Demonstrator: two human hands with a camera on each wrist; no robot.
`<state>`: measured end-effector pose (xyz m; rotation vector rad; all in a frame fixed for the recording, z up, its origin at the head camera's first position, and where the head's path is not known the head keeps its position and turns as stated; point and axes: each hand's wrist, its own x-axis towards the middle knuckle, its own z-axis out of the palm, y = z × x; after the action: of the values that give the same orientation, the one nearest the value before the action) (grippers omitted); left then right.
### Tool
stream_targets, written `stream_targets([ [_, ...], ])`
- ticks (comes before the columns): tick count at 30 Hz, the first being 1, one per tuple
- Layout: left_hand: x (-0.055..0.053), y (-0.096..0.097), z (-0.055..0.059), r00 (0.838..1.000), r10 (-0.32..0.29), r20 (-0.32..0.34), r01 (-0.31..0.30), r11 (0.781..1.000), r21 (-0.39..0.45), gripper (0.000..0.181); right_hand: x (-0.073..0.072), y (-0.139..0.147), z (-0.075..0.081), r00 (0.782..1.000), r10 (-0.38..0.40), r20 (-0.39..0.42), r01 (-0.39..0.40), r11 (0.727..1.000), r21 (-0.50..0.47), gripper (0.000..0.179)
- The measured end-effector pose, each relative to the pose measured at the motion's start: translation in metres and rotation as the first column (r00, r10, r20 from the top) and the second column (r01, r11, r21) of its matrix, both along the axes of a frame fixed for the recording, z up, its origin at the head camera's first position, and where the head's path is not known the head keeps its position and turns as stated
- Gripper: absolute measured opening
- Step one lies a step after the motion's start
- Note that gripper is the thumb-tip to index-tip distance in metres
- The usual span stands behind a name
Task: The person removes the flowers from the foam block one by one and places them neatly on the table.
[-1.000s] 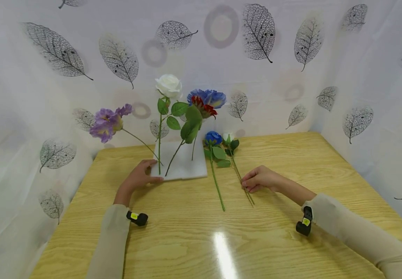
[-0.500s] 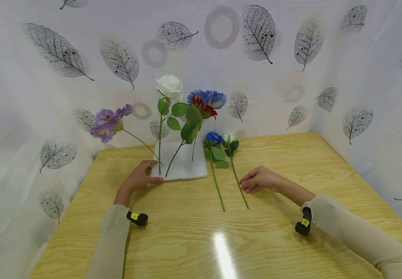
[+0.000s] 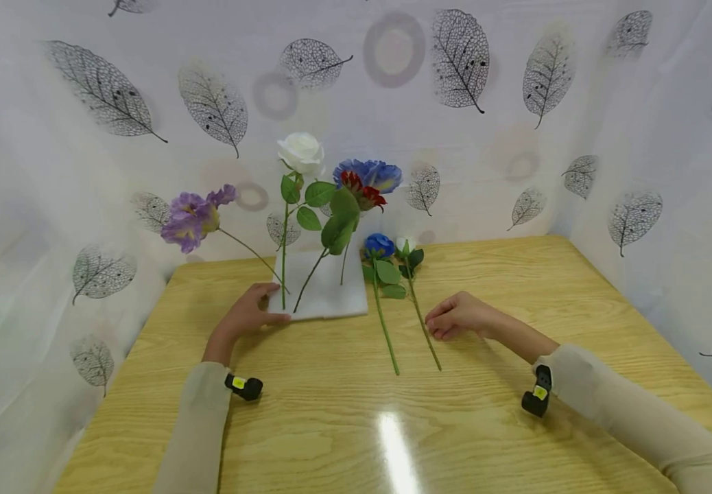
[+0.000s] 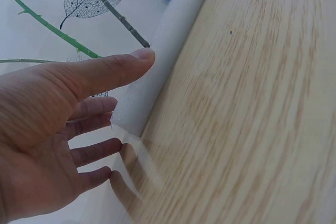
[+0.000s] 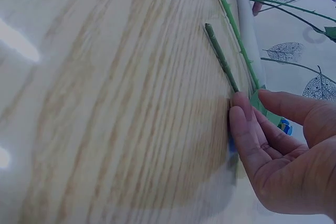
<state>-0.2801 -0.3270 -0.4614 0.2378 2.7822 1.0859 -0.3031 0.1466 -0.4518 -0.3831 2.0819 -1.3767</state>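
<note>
My left hand (image 3: 246,314) rests at the near left corner of a white foam board (image 3: 331,302). In the left wrist view its straight thumb (image 4: 123,71) lies along the front edge, and the other fingers extend beside the corner. My right hand (image 3: 464,317) has its fingertips right at the stem of a white rose (image 3: 405,245) lying on the table; in the right wrist view the thumb stands apart from the fingers and the stem (image 5: 220,53) runs behind the fingertips. A blue rose (image 3: 379,245) lies alongside, to the left.
Upright in the board stand a purple flower (image 3: 189,218) leaning left, a tall white rose (image 3: 302,152), a red flower (image 3: 363,192) and a blue flower (image 3: 376,174). A leaf-printed white curtain (image 3: 492,151) encloses the wooden table (image 3: 306,425).
The white rose's stem has come down onto the table, its lower end shifting slightly left and nearer. My right fingers have loosened from it. My left hand has stayed still.
</note>
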Motion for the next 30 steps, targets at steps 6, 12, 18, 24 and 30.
stream_targets([
  [6,0.000,0.000,-0.001,1.000,-0.002,-0.003,0.002,1.000,0.001,0.092,-0.005,-0.007,0.004,0.999,-0.008,-0.031,0.008,1.000,0.011,0.034],
  [12,-0.001,-0.001,-0.002,1.000,-0.003,-0.001,0.003,1.000,0.007,0.092,-0.009,-0.023,0.010,0.996,-0.041,-0.084,0.042,0.999,0.010,0.037],
  [18,0.000,-0.001,-0.001,1.000,-0.004,-0.003,0.004,1.000,0.010,0.092,-0.012,-0.045,0.017,0.991,-0.065,-0.121,0.057,0.996,-0.064,0.039],
  [24,0.000,0.000,0.000,1.000,0.002,-0.001,-0.002,1.000,0.005,0.092,-0.020,-0.074,0.021,0.987,-0.082,-0.139,0.055,0.981,-0.186,0.040],
  [30,0.000,0.001,0.000,1.000,0.008,0.012,-0.008,1.000,0.008,0.092,-0.025,-0.108,0.021,0.990,-0.083,-0.115,0.046,0.954,-0.298,0.034],
])
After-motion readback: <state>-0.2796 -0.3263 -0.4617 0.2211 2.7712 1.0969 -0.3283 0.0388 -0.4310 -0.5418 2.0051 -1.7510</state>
